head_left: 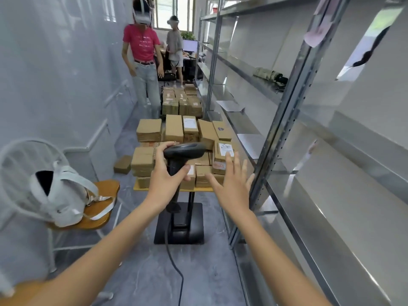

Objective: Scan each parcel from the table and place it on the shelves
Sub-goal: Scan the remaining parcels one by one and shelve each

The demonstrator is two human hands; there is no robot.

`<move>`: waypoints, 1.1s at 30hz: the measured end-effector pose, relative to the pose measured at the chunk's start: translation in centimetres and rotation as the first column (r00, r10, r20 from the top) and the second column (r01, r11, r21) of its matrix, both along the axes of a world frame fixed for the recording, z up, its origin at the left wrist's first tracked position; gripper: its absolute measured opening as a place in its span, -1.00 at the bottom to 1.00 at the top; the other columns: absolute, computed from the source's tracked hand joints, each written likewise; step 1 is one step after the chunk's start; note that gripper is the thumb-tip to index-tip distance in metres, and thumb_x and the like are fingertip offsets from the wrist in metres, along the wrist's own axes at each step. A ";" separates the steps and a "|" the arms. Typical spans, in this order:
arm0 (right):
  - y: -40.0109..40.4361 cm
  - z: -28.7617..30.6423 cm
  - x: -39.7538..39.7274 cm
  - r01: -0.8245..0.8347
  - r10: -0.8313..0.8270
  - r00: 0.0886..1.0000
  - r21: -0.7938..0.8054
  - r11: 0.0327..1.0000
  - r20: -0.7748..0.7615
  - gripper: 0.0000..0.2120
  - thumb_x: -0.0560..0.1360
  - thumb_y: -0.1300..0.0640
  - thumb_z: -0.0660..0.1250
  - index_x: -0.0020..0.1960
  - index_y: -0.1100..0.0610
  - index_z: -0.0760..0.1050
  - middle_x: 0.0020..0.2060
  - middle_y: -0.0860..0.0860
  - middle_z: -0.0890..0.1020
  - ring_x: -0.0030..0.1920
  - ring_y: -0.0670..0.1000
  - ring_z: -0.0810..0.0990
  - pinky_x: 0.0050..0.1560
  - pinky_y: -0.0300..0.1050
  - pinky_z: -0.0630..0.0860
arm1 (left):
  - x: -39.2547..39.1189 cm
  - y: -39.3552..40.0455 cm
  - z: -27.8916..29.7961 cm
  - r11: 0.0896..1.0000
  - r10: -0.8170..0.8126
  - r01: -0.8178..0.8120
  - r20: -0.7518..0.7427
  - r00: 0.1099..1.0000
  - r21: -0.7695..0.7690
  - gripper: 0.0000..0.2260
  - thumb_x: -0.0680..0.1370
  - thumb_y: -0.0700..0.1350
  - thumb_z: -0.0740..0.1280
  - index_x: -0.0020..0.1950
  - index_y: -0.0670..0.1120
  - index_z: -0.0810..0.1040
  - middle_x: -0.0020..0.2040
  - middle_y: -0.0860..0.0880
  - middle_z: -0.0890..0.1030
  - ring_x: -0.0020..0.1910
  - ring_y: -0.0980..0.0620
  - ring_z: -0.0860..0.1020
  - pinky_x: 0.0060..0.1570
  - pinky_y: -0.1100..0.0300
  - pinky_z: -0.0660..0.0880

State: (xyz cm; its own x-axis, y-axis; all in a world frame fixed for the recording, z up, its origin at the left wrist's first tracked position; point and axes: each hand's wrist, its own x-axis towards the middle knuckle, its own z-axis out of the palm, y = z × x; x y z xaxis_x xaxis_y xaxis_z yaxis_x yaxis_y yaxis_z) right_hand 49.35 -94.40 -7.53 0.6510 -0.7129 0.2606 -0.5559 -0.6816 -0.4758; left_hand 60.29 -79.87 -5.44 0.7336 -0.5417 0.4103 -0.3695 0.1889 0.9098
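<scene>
Fingers [164, 149] of the left hand [164, 175] curl round the black scanner [184, 151], gripping its handle above the bench's near edge. Right hand [230, 184] hovers spread and empty just beside the shelves [284, 120]. Cardboard parcels [174, 128] crowd the bench [138, 186] from near to far edge.
</scene>
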 end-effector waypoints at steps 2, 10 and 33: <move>-1.7 -0.7 1.7 -0.022 0.022 1.000 0.031 0.999 -0.015 -0.19 0.59 -0.34 0.13 0.65 -0.05 -0.17 0.63 -0.04 -0.22 0.60 0.11 -0.31 0.51 0.28 -0.33 | 1.1 -1.7 -0.8 1.000 0.027 -0.027 -0.006 1.000 0.003 -0.46 0.57 -0.31 0.42 0.37 0.15 0.31 0.35 -0.01 0.47 -0.08 0.08 0.70 0.04 -0.08 0.65; -12.4 -2.3 5.8 -0.053 0.057 0.998 0.122 0.991 -0.027 -0.23 0.59 -0.33 0.14 0.65 -0.08 -0.09 0.63 -0.01 -0.24 0.61 0.12 -0.30 0.53 0.31 -0.29 | 5.2 -10.6 -1.0 0.996 0.029 -0.029 -0.001 1.000 0.085 -0.43 0.58 -0.29 0.42 0.31 0.30 0.30 0.26 -0.02 0.50 -0.11 0.02 0.70 -0.09 0.19 0.65; -30.3 -10.2 16.4 0.038 -0.006 0.995 0.312 0.949 -0.102 -0.20 0.58 -0.24 0.27 0.65 -0.05 -0.06 0.64 0.02 -0.16 0.62 0.12 -0.22 0.54 0.25 -0.25 | 15.1 -29.8 -8.7 0.986 0.090 -0.070 -0.129 0.988 0.153 -0.44 0.56 -0.29 0.43 0.41 0.09 0.26 0.38 -0.07 0.41 0.32 0.02 0.50 0.27 0.09 0.54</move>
